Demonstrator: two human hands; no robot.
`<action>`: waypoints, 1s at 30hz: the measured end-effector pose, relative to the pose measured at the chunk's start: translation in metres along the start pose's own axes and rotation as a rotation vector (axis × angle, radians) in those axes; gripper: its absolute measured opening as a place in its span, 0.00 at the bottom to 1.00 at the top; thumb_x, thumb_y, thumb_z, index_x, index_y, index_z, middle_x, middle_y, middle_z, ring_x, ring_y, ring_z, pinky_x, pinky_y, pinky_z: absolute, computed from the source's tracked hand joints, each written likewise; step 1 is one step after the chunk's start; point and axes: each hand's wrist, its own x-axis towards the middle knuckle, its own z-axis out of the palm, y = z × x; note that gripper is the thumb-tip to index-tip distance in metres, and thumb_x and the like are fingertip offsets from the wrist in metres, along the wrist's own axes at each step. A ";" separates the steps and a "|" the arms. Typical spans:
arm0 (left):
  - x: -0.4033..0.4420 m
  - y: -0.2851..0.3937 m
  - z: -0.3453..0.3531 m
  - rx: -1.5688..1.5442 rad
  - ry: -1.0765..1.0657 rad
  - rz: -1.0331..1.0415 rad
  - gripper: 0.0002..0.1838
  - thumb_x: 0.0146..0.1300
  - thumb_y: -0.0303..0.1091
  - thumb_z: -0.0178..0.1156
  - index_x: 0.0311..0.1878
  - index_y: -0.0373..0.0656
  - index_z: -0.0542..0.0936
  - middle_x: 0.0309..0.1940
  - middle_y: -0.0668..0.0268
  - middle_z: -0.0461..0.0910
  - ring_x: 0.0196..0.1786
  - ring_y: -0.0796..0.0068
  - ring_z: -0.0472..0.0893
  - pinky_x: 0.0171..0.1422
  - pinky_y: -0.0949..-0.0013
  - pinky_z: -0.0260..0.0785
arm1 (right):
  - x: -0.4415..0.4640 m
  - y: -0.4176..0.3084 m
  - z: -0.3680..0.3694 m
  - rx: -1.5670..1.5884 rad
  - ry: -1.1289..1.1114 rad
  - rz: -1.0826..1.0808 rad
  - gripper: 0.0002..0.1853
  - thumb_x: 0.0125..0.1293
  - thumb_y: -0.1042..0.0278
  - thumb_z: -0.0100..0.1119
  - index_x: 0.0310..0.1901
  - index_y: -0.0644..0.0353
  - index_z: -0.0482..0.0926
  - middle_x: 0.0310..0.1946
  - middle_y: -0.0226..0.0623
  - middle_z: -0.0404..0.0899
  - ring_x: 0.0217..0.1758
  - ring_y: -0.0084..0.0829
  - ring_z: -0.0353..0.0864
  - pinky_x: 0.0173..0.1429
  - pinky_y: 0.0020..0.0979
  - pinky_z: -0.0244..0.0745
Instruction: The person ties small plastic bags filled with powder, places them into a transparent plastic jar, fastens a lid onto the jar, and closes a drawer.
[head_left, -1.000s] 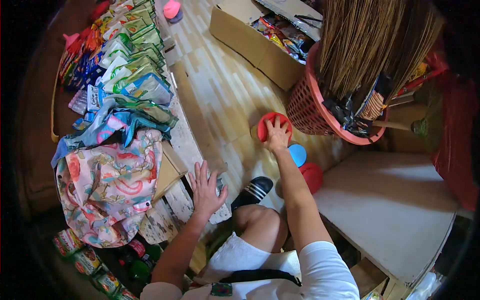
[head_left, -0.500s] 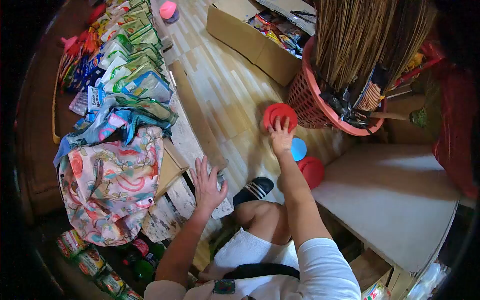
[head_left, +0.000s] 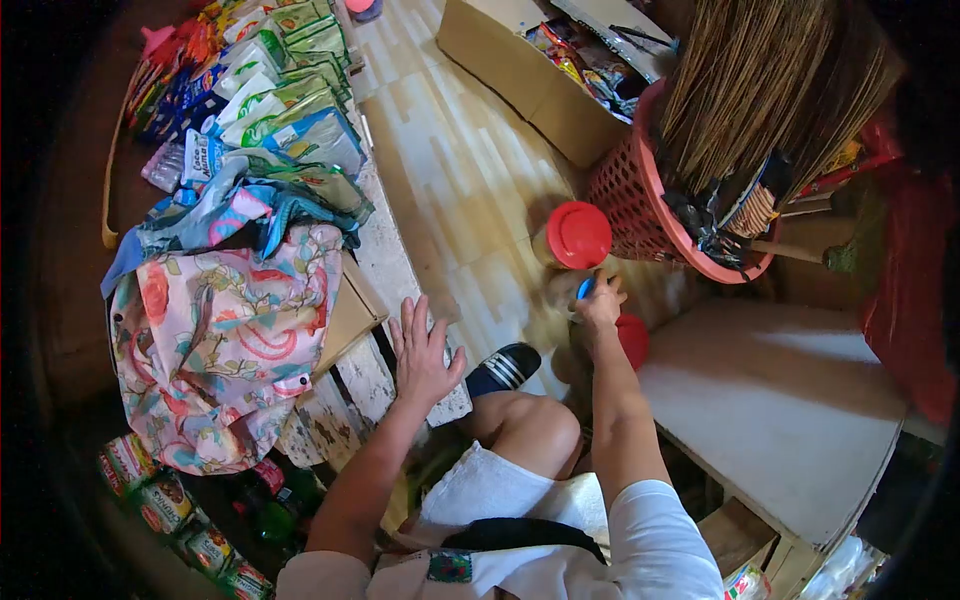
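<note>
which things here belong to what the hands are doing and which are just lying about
Likely in the job: right hand, at the blue lid; red-lidded container; other red lid.

Seemingly just lying about: floral cloth; pink basket; broom; cardboard box.

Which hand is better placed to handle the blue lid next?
The right hand, probably: it is at the blue lid, while the left hand is farther off, by the white boards.
</note>
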 end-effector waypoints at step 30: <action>-0.104 0.126 -0.184 -0.921 0.043 0.512 0.70 0.28 0.40 0.82 0.73 0.35 0.46 0.69 0.51 0.57 0.71 0.57 0.60 0.74 0.57 0.52 | -0.422 -0.067 -0.285 0.073 0.349 -0.699 0.37 0.31 0.53 0.72 0.48 0.59 0.75 0.42 0.54 0.75 0.43 0.57 0.76 0.46 0.50 0.77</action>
